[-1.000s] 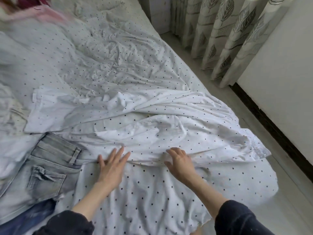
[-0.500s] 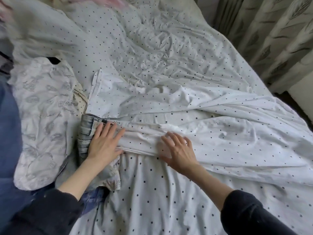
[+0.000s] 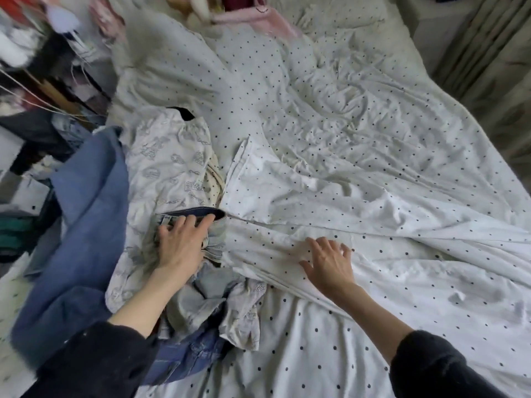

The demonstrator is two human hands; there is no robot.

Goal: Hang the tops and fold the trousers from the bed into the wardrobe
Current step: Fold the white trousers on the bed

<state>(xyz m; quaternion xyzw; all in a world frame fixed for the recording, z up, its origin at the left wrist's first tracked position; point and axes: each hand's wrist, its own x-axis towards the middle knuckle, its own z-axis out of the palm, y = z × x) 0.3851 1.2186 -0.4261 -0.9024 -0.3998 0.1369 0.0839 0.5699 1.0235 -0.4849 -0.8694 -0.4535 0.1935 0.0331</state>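
A pile of clothes lies at the bed's left side. Light grey-blue jeans (image 3: 214,285) are bunched there, their waistband under my left hand (image 3: 180,242), which lies flat on them with fingers spread. A white patterned top (image 3: 169,165) lies behind the jeans and a blue garment (image 3: 89,214) hangs to the left. My right hand (image 3: 330,262) rests open, fingers spread, on a folded edge of the dotted white duvet (image 3: 330,196) just right of the jeans. Neither hand grips anything.
The dotted bed sheet (image 3: 301,340) covers the near part of the bed. Pink and dark red clothes (image 3: 258,12) lie at the bed's head. A cluttered rack of clothes (image 3: 34,81) stands at the left. Curtains (image 3: 494,53) hang at the right.
The view swung left, bringing the clothes pile and rack into sight. My left hand moved from the duvet edge onto the jeans' waistband; the jeans are more bunched. My right hand stays on the duvet.
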